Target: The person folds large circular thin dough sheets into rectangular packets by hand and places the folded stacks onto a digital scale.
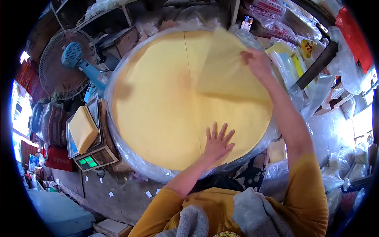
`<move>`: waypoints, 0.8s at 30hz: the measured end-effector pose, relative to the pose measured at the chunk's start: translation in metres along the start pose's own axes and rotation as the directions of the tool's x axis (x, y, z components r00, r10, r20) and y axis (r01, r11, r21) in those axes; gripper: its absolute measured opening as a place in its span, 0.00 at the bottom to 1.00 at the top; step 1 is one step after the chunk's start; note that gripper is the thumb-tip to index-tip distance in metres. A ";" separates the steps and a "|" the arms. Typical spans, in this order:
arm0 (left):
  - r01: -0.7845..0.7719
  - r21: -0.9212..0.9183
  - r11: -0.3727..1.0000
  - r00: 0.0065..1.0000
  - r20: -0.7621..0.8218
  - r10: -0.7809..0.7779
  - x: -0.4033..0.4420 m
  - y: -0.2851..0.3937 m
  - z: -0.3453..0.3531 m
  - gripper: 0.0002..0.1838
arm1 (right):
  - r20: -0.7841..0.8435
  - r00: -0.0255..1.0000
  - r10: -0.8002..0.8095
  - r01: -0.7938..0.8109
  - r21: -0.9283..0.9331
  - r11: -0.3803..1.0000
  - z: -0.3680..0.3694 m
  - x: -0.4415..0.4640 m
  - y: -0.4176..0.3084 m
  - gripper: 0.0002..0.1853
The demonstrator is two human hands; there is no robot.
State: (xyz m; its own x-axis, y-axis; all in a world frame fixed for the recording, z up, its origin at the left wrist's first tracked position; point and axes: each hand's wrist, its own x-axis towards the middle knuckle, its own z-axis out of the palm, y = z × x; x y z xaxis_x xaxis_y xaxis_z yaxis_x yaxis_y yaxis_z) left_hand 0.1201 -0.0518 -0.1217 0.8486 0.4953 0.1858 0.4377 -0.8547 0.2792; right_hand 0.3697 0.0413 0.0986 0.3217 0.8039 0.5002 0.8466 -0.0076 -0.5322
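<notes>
A large round yellow surface point(154, 106), with a thin dark seam down its middle, fills the centre of the view. My left hand point(217, 144) lies on its near part, palm down and fingers spread. At the upper right, my right hand point(256, 62) is closed on the edge of a thin yellow sheet point(223, 65). The sheet is partly lifted and hangs at a slant over the round surface, casting a shadow below it. Clear plastic point(114, 132) wraps the round surface's rim.
On the left, a stack of folded yellow sheets point(82, 128) rests on a scale point(96, 158) with a green display. Behind it stands a blue fan point(73, 57). Plastic bags point(319, 85) and a dark bar point(318, 65) are on the right. Paper scraps lie on the floor.
</notes>
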 end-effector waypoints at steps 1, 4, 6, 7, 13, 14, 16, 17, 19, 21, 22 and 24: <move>0.007 -0.011 1.000 0.998 0.056 -0.006 0.003 0.001 -0.006 0.29 | -0.007 0.998 0.070 -0.070 -0.044 0.997 -0.009 0.000 -0.001 0.10; 0.030 -0.060 0.998 0.979 0.204 -0.017 0.034 -0.010 -0.035 0.28 | -0.008 0.982 0.190 -0.190 -0.081 0.978 -0.025 -0.010 -0.009 0.10; 0.057 -0.108 0.993 0.959 0.284 -0.025 0.079 -0.043 -0.045 0.27 | 0.036 0.989 0.146 -0.146 0.005 0.989 -0.023 -0.014 -0.011 0.10; 0.099 -0.116 0.988 0.992 0.092 -0.089 0.092 -0.067 -0.031 0.29 | 0.055 0.992 0.117 -0.120 0.040 0.992 -0.023 -0.015 -0.013 0.10; 0.204 0.016 0.979 0.960 -0.199 -0.197 0.105 -0.114 0.008 0.33 | 0.013 1.000 -0.028 0.028 -0.001 1.000 -0.029 0.030 0.011 0.11; 0.216 0.016 0.976 0.962 -0.174 -0.210 0.102 -0.114 0.008 0.33 | -0.016 0.998 0.065 -0.065 0.000 0.998 -0.040 0.046 0.027 0.11; 0.217 0.004 0.976 0.960 -0.182 -0.213 0.101 -0.113 0.006 0.33 | -0.109 0.978 0.177 -0.181 -0.022 0.983 -0.054 0.053 0.045 0.12; 0.214 -0.004 0.977 0.959 -0.189 -0.211 0.104 -0.113 0.004 0.33 | -0.175 0.965 0.196 -0.207 -0.045 0.977 -0.058 0.047 0.050 0.13; 0.236 0.034 0.971 0.962 -0.154 -0.228 0.107 -0.113 0.001 0.33 | -0.229 0.948 0.220 -0.240 -0.064 0.969 -0.059 0.038 0.051 0.14; 0.279 0.015 0.960 0.958 -0.077 -0.277 0.117 -0.109 -0.016 0.32 | -0.212 0.946 0.246 -0.263 -0.057 0.963 -0.060 0.030 0.049 0.15; 0.318 -0.023 0.948 0.948 -0.012 -0.319 0.130 -0.104 -0.036 0.32 | -0.200 0.952 0.230 -0.251 -0.092 0.964 -0.061 0.029 0.046 0.15; 0.306 -0.048 0.951 0.950 -0.047 -0.309 0.137 -0.106 -0.032 0.31 | -0.178 0.964 0.198 -0.227 -0.160 0.961 -0.065 0.032 0.042 0.15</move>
State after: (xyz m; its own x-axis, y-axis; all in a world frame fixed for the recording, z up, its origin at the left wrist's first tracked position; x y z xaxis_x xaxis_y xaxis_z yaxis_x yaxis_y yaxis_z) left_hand 0.1802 0.1116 -0.0957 0.6573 0.7416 0.1345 0.6618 -0.6533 0.3678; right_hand 0.4433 0.0278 0.1366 0.5533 0.6674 0.4984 0.8081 -0.2849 -0.5155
